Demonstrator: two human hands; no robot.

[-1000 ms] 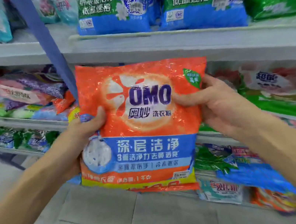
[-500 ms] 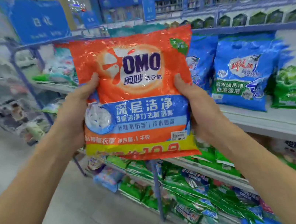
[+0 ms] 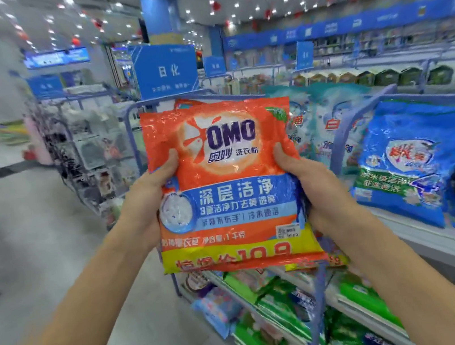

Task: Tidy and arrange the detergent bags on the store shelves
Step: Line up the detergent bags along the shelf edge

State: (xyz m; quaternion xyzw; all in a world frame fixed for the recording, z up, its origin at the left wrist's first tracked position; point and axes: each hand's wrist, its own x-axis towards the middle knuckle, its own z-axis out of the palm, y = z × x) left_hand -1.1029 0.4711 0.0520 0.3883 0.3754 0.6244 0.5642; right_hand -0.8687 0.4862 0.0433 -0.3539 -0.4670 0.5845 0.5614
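An orange OMO detergent bag (image 3: 228, 184) with a blue band and a yellow price strip is upright in front of me, held in the air beside the shelf end. My left hand (image 3: 149, 196) grips its left edge, thumb on the front. My right hand (image 3: 308, 180) grips the right edge the same way. A second orange bag's edge shows just behind and below it. Blue detergent bags (image 3: 415, 160) stand on the grey shelf (image 3: 453, 250) to the right, teal and white bags (image 3: 328, 120) behind the held one.
Green and blue bags (image 3: 283, 306) fill the lower shelves under my hands. A blue shelf frame post (image 3: 318, 301) runs down below the bag. The tiled aisle floor (image 3: 39, 232) opens to the left, with racks of small goods (image 3: 93, 158) beyond. A blue sign (image 3: 166, 73) hangs above.
The bag has been raised from mid-shelf height to chest level, still in both hands. My view has swung up and left, from the shelf face to the aisle and store interior.
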